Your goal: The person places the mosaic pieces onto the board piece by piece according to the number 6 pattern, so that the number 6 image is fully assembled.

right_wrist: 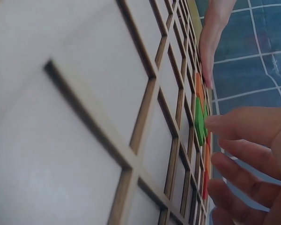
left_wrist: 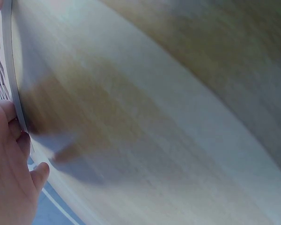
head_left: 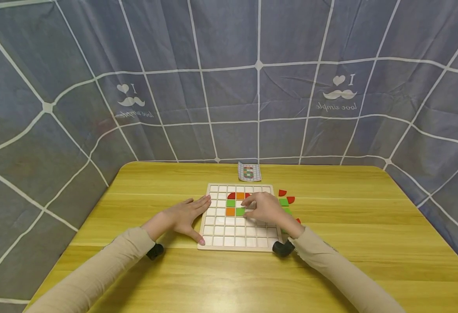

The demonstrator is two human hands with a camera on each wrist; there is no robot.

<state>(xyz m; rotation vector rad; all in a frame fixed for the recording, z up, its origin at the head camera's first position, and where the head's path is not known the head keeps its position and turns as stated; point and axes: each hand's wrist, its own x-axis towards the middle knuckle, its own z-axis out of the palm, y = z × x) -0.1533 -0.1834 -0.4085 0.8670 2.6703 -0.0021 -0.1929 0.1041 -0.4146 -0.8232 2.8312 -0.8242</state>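
- I am looking down from the head camera at a wooden board [head_left: 237,249], which is lying on the desk [head_left: 166,278] at the lower centre of the frame.
- The left hand [head_left: 187,216] is holding nothing; its fingers are spreading along the board's left edge, with the thumb resting at the lower left corner. I am reading that as steadying.
- The right hand [head_left: 267,208] is bending over the middle of the grid, thumb and forefinger parted, beside a green square [head_left: 239,211]. I cannot tell whether it is pinching that square or only touching it.
- Around that spot, two orange squares [head_left: 230,211], another green square [head_left: 230,203] and a curved red piece [head_left: 231,196] are sitting in the grid; more red is showing just behind the fingers.
- Loose pieces [head_left: 283,202], red and green, are lying off the board's right edge, some partly hidden by the right arm.
- A patterned card [head_left: 249,172] is lying above the board, near the desk's far edge.
- I am judging the step in hand to be seating that green square; the next move is probably calling for pressing it flat, then freeing the fingertips without nudging its neighbours.
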